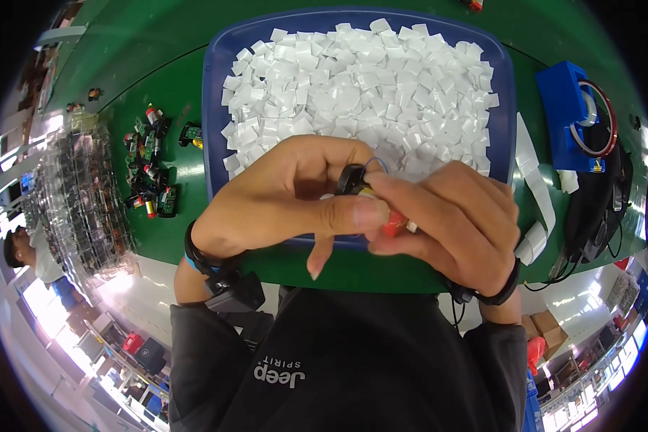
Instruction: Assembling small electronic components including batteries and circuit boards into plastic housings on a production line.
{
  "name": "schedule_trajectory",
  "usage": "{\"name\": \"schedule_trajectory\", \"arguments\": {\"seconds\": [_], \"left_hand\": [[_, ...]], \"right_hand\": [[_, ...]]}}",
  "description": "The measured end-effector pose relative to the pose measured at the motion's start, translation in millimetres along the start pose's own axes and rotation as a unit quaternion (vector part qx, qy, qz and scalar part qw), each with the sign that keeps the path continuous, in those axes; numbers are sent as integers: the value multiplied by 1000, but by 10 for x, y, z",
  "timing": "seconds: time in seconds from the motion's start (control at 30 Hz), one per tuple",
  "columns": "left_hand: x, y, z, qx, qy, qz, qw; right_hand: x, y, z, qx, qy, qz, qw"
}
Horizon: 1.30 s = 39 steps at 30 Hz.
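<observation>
Over the near edge of a blue tray [216, 93], both hands meet around one small electronic assembly. It has a black round part [351, 178], a thin blue wire and a red and yellow piece [394, 225]. My left hand [266, 198] pinches it between thumb and fingers, with one fingertip pointing down below. From the other side, the curled fingers and thumb of my right hand [461, 216] grip the red end. Fingers cover much of the assembly. Small white square pieces [367, 79] fill the tray behind my hands.
Left of the tray lies a group of similar small assemblies [149, 162] with green circuit boards. Beyond them are stacked clear plastic trays [86, 201]. On the right stand a blue tape dispenser [556, 108], a white strip [536, 180] and a black bag [597, 209]. A person [42, 255] is far left.
</observation>
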<state>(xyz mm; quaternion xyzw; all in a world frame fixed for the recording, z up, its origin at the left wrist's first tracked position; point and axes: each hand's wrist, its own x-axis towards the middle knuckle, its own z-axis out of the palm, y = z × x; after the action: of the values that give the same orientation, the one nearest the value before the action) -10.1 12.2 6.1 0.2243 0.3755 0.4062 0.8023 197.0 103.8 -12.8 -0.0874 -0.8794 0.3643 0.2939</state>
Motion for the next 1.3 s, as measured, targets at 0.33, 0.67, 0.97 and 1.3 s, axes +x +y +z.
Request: {"name": "schedule_trajectory", "arguments": {"seconds": [0.33, 0.67, 0.97, 1.3], "left_hand": [[-90, 1269, -1287, 334, 264, 89, 901], [355, 1651, -2268, 748, 426, 81, 502], [161, 1252, -1284, 569, 296, 200, 741], [-70, 297, 215, 577, 122, 127, 798]], "right_hand": [[-5, -76, -30, -11, 27, 108, 994], [-2, -54, 0, -42, 32, 65, 997], [2, -48, -30, -18, 59, 54, 997], [-33, -67, -17, 253, 43, 242, 936]]}}
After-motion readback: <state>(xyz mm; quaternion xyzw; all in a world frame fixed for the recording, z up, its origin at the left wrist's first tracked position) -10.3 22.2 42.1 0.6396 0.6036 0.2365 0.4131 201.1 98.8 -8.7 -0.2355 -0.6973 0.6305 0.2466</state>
